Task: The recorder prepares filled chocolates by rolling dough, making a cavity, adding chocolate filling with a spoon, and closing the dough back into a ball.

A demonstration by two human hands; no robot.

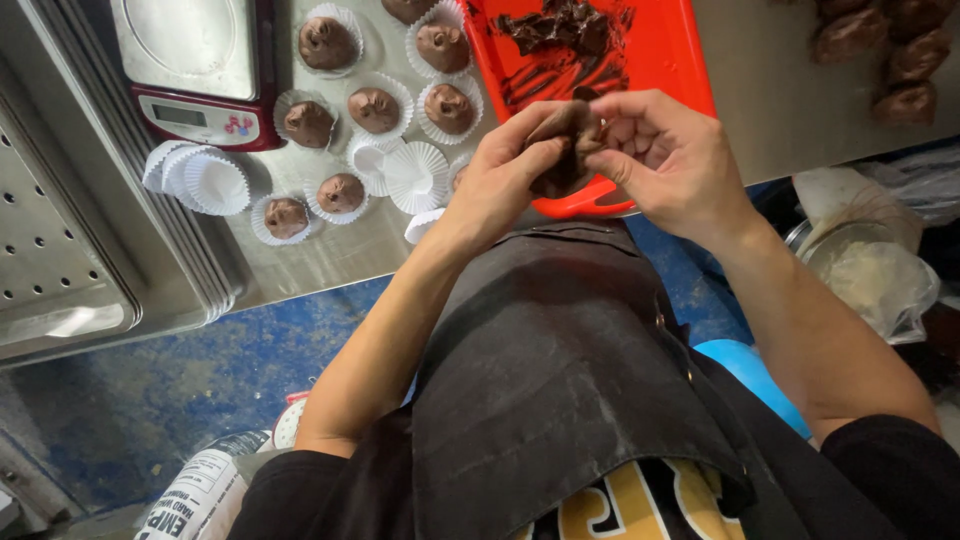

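Pinching a brown chocolate dough lump (567, 140) between left hand (500, 180) and right hand (665, 160), over the orange plastic tray (660, 50) at the steel table's (330, 250) near edge. Filled white paper cups (375, 108): about eight; empty cups (205, 178) waiting; dough left in tray.

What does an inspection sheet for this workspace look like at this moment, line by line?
Surface: steel table, bare metal near its front edge.
Job's things: brown dough lump pinched between both hands; red tray smeared with brown dough; filled paper cups in rows; stack of empty white cups.
Clutter: digital scale; more brown lumps at the far right; perforated metal trays at the left.
Grippers: left hand and right hand both closed on the lump.
Cables: nothing seen.
Surroundings: blue floor; plastic bags at the right; a printed bottle low down.
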